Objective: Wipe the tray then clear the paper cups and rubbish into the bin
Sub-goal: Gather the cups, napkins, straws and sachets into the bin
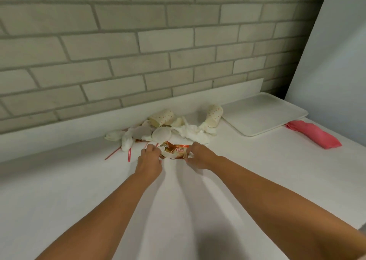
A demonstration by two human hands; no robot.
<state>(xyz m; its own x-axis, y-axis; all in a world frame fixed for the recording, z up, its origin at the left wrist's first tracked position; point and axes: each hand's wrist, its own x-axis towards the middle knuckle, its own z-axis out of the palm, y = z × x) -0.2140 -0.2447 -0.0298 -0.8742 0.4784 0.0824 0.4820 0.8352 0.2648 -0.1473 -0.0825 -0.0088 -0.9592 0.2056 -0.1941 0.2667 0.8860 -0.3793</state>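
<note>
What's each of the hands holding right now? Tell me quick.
Left hand: fingers curled on the orange sachet wrapper.
Right hand: pinches the same wrapper's other end.

Near counter: open.
Far centre: rubbish pile, cups.
Far right: tray, pink cloth.

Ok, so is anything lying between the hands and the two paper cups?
Yes. The left hand and right hand pinch the sachet wrapper; beyond it, round lids and crumpled tissue lie in front of the paper cups. It is only loose litter, probably easy to reach over.
</note>
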